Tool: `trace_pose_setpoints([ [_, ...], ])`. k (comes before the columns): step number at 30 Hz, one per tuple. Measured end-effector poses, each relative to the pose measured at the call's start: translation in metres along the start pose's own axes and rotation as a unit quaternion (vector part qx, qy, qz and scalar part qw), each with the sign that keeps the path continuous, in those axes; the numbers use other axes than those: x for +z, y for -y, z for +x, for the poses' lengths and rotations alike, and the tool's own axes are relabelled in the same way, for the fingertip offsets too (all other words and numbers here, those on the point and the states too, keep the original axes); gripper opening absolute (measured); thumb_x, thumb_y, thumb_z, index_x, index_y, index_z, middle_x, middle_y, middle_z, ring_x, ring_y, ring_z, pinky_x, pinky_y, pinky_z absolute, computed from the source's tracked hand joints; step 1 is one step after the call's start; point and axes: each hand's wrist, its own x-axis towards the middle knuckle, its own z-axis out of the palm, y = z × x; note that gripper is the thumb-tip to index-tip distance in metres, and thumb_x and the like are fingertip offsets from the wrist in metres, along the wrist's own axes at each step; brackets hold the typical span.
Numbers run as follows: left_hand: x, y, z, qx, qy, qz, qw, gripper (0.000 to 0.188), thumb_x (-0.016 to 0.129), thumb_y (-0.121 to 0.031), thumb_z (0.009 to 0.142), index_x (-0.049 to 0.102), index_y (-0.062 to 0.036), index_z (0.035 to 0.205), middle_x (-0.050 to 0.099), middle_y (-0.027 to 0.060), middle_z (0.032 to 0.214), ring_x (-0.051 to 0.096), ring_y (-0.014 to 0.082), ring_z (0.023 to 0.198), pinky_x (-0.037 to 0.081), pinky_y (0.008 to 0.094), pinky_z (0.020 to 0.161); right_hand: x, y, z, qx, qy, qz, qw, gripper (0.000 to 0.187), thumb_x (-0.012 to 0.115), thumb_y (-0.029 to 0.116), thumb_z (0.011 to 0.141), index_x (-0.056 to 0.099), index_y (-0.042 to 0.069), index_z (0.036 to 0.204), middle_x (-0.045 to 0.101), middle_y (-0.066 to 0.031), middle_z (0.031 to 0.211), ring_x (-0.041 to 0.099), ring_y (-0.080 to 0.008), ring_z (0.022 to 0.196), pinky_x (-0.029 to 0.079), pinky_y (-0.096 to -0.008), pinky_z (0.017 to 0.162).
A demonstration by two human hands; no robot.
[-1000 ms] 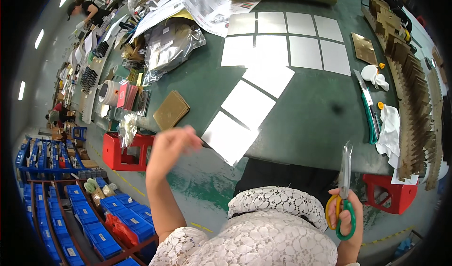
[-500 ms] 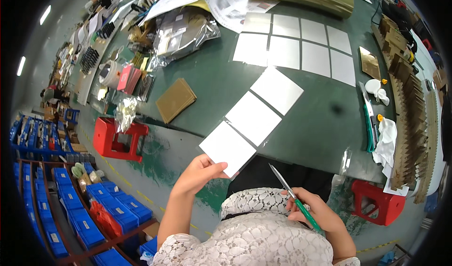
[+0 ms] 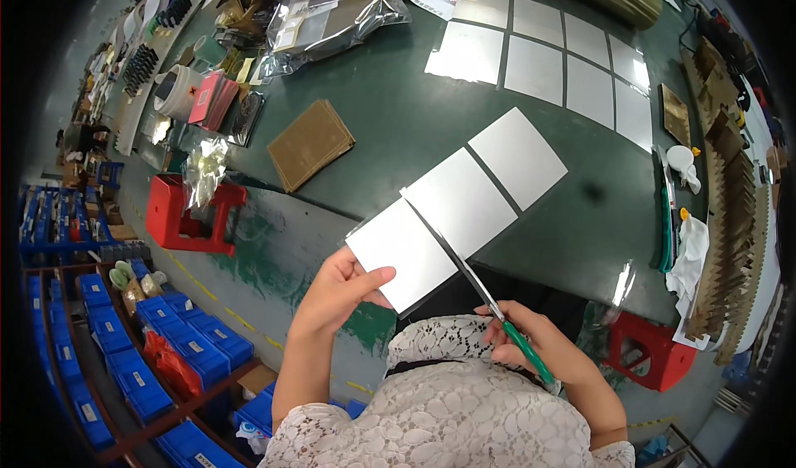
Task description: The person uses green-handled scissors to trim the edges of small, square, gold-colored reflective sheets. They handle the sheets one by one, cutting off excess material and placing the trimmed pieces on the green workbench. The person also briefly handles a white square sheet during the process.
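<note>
My left hand (image 3: pixel 332 294) pinches the near end of a strip of three white square panels (image 3: pixel 406 257), its thumb on top. Clear film edges show beside the panels, and dark gaps divide them. The strip slants away to the right, its far end over the green table. In my right hand (image 3: pixel 543 335) is a pair of scissors (image 3: pixel 474 282) with green handles, fingers wrapped round them. Their blades lie along the gap between the nearest and middle panels. Farther back on the table lies a group of several similar white panels (image 3: pixel 535 74) in two rows.
A stack of brown squares (image 3: pixel 311 145) lies on the green table (image 3: pixel 390 128), left of the strip. At the right are a green-handled cutter (image 3: pixel 667 219), a crumpled white cloth (image 3: pixel 688 248) and jagged brown strips (image 3: pixel 721 219). Red stools (image 3: pixel 186 211) and blue bins (image 3: pixel 137 377) stand below.
The scissors have moved up and left from beside the strip to the gap between its two nearest panels. My view has shifted slightly; my left hand keeps its hold.
</note>
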Motion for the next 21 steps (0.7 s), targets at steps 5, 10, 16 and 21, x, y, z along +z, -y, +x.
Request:
trace_pose_setpoints([
  [5,-0.002,-0.001,0.001,0.006,0.011,-0.001,1.0,0.039,0.068,-0.005,0.084,0.053,0.0056,0.118,0.066,0.0115,0.096,0.067,0.0159,0.08,0.06,0.0289,0.064,0.004,0.005,0.011,-0.005,0.004,-0.003,1.0,0.055,0.076,0.018,0.08,0.05,-0.001,0.124,0.06,-0.0061,0.086,0.057,-0.0107,0.079,0.045,-0.0243,0.071],
  [10,-0.001,-0.006,0.001,0.014,0.01,0.01,1.0,0.039,0.068,-0.006,0.084,0.052,0.0056,0.118,0.066,0.0118,0.097,0.067,0.0162,0.081,0.06,0.0291,0.063,0.005,0.007,0.015,-0.007,-0.001,-0.009,1.0,0.053,0.077,0.018,0.08,0.051,0.0,0.123,0.058,-0.0044,0.081,0.053,-0.0098,0.074,0.044,-0.0237,0.068],
  [16,-0.001,-0.006,0.002,0.009,0.023,0.015,1.0,0.039,0.067,-0.006,0.085,0.052,0.0069,0.118,0.065,0.0126,0.098,0.066,0.016,0.082,0.06,0.0287,0.063,0.005,0.011,0.017,0.026,-0.012,0.029,0.999,0.043,0.075,0.015,0.081,0.056,0.002,0.118,0.052,-0.0003,0.075,0.049,-0.0064,0.069,0.04,-0.0217,0.064],
  [21,0.001,-0.009,-0.001,0.013,0.034,0.017,0.999,0.039,0.067,-0.005,0.085,0.051,0.0078,0.118,0.065,0.0133,0.098,0.067,0.0166,0.081,0.06,0.0284,0.062,0.009,0.011,0.031,0.006,-0.012,0.056,0.998,0.039,0.073,0.014,0.083,0.057,0.002,0.117,0.051,0.0015,0.074,0.047,-0.0041,0.067,0.038,-0.0196,0.062],
])
